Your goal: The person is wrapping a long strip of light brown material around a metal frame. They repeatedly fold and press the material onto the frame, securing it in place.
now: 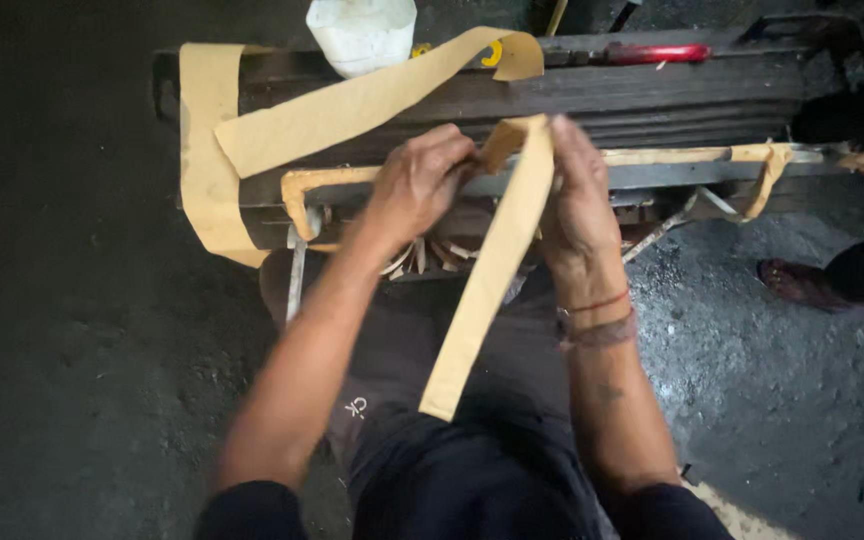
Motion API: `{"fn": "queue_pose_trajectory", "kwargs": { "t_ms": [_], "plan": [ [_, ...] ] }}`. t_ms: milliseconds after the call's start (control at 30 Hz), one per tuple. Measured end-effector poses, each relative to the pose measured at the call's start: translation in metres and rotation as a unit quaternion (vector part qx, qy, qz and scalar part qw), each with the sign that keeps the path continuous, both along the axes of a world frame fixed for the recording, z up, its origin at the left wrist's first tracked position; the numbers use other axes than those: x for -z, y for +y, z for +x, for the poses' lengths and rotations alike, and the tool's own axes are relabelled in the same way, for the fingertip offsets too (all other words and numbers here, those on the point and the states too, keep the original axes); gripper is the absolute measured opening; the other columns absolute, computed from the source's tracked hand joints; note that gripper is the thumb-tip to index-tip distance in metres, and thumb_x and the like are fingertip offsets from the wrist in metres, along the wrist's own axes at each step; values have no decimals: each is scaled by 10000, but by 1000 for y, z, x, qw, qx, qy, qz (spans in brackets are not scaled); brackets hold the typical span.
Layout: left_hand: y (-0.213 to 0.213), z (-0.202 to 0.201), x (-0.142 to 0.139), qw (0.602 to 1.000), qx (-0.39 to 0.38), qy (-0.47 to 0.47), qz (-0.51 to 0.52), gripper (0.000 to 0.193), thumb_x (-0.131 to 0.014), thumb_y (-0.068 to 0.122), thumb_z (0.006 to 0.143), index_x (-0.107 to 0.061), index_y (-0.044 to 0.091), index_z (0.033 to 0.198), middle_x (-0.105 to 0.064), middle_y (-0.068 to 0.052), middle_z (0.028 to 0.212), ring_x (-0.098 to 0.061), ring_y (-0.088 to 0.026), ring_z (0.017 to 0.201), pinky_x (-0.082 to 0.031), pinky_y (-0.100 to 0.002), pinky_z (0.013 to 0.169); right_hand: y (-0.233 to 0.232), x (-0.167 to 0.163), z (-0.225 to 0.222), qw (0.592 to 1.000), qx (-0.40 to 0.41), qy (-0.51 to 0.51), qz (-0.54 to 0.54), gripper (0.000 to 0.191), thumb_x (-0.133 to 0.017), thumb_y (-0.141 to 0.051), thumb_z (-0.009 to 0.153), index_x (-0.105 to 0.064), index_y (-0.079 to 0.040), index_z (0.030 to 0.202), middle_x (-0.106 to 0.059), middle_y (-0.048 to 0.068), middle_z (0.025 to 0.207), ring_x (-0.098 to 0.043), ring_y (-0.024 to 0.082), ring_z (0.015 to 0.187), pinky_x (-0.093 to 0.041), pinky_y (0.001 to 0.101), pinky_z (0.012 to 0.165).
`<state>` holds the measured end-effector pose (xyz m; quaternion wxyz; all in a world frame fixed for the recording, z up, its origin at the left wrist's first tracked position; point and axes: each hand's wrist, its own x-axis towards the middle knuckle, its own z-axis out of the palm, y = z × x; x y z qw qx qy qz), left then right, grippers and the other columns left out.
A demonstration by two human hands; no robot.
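Fingers pinch tan paper strip.

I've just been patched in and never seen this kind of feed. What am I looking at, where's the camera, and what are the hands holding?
There is no machine: the one camera sits on a person's head and looks down at their own bare arms. The left hand and the right hand both pinch a tan paper strip, folded at the top, with its loose end hanging over the lap. In front stands a dark block of stacked metal plates, with more tan strips draped on it. On the block lie a white container and a red-handled tool.
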<state>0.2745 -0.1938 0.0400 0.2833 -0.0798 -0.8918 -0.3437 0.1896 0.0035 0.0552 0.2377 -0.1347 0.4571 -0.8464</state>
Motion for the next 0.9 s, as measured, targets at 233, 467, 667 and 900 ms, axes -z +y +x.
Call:
{"fn": "queue_pose_trajectory", "kwargs": {
  "t_ms": [233,467,667,900],
  "plan": [
    [17,-21,-15,967,-168,-114,154,260,-800,213,796,-652,71,955,-708,-81,735,-736,-296,708,-535,-427,636,-6,48,36,935,115,273,194,260,-560,-289,1115,-621,-51,1202,-672,68,1242,-610,128,1178,-475,287,1053],
    [9,-22,-15,968,-113,-224,33,240,-606,349,958,-731,146,938,-744,-140,834,-727,-366,795,-528,-524,722,-41,79,37,982,85,-65,-155,384,-610,-12,961,-546,-60,1337,-584,87,1324,-540,182,1090,-468,325,919],
    [-5,-39,-2,956,-47,-288,-43,377,-489,386,1016,-705,88,931,-731,-180,911,-680,-438,920,-511,-575,767,-23,74,34,939,91,268,194,288,-700,32,948,-495,-53,1131,-593,44,1132,-598,106,1049,-505,256,880],
    [1,-5,-21,988,-5,-145,-61,268,-572,235,937,-687,63,1108,-724,-150,888,-702,-359,883,-538,-481,769,51,43,57,979,8,109,173,201,-679,-30,1011,-486,-70,970,-482,-28,855,-740,145,827,-573,227,692]
  ]
}}
